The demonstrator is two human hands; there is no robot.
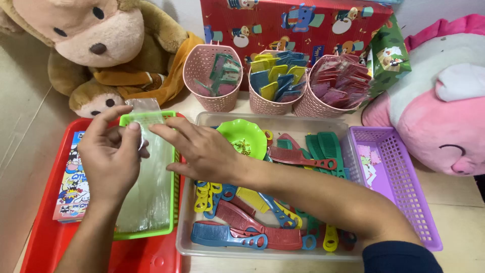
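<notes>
Both hands hold a small clear plastic sleeve point(145, 112) above a green tray point(174, 182) stacked with more clear sleeves. My left hand point(110, 159) pinches its left side, and my right hand point(202, 149) reaches across from the right and grips its other edge. Under my right forearm sits a clear tray point(212, 250) filled with several coloured combs point(242, 230) in red, blue, yellow and green. A small green dish point(243, 137) lies at the back of that tray.
A red tray point(43, 237) holds the green tray and a printed card pack point(73, 182). A purple basket point(399, 177) stands right. Three pink mesh cups point(209, 76) of packets line the back, with a monkey plush point(96, 45), pink plush point(439, 116) and gift box point(298, 23).
</notes>
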